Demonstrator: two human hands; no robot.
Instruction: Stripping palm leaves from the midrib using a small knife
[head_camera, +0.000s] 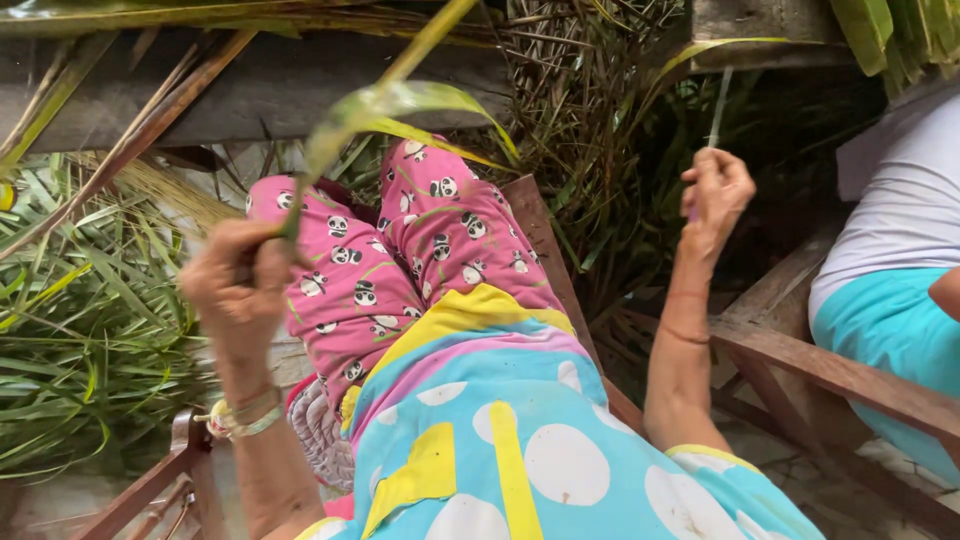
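Observation:
My left hand (240, 285) is raised above my lap, its fingers closed around the base of a long green palm leaf strip (385, 105) that curls up and to the right. My right hand (715, 195) is lifted farther right, pinching a thin pale leaf rib (716, 110) that points straight up. Below both hands lie my legs in pink patterned trousers (400, 260) and a blue top with white dots (510, 430).
A heap of green palm leaves (80, 320) lies at the left, with dry stalks (580, 110) behind my knees. I sit on a wooden chair (545, 250). Another person in a white top and turquoise bottoms (900, 290) sits at the right on a wooden frame (830, 370).

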